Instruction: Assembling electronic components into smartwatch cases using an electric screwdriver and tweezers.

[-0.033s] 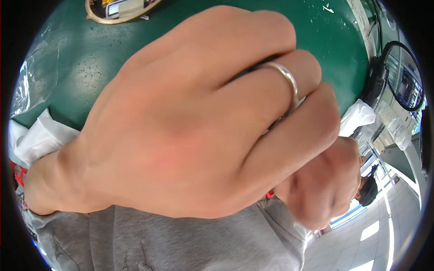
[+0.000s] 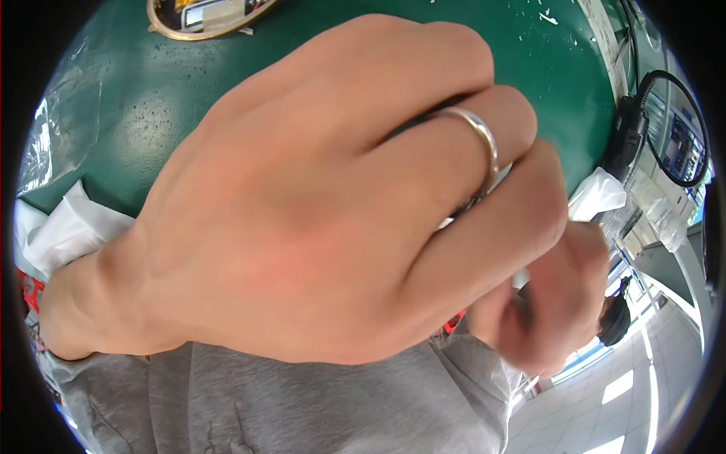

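Observation:
My left hand (image 2: 325,197) fills the middle of the view, very close, with its back toward me. Its fingers curl under, and a silver ring (image 2: 484,136) sits on one of them. Whatever those fingertips grip is hidden behind the hand. Partly covered by it, my right hand (image 2: 567,295) is closed at the right, its fingers bent inward and blurred. Between the two hands a small pale spot shows, too unclear to name. Both hands are held up in front of my grey top (image 2: 302,401).
On the green table (image 2: 144,129) lie a round gold-rimmed container (image 2: 200,35) with small items, clear plastic film (image 2: 68,129) and white wipes (image 2: 79,231). A crumpled white tissue (image 2: 599,193) and a black cabled device (image 2: 628,136) are at the right. Another person's dark-topped head (image 2: 616,314) shows beyond.
My right hand has turned and shifted slightly, so a gap between its curled fingers now shows. My left hand has barely moved.

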